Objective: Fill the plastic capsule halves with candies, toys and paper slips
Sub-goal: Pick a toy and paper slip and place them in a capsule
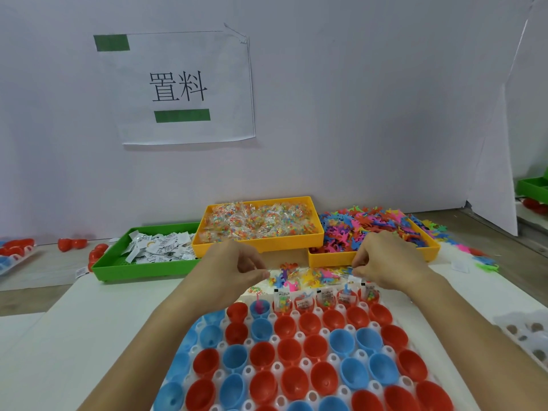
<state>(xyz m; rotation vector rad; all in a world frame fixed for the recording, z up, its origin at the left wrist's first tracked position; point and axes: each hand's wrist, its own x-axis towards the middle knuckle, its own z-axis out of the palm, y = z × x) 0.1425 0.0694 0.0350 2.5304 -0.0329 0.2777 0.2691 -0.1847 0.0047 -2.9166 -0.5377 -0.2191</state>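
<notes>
The green tray of paper slips (154,250) lay leftmost. The left hand (234,266) curled, pinching something small, unclear what. Capsule halves (284,345) sat open-side up for filling, the far row already stocked. The right hand (382,259) pinched likewise over loose toys (311,275).

This looks like a small packing workshop. A white paper sign (181,87) with big printed characters hangs on the plain wall. Below the sign, on the bench (89,321), sit sorting trays: a green tray (142,269) of paper slips and a yellow tray (258,243) of candy packets.
</notes>
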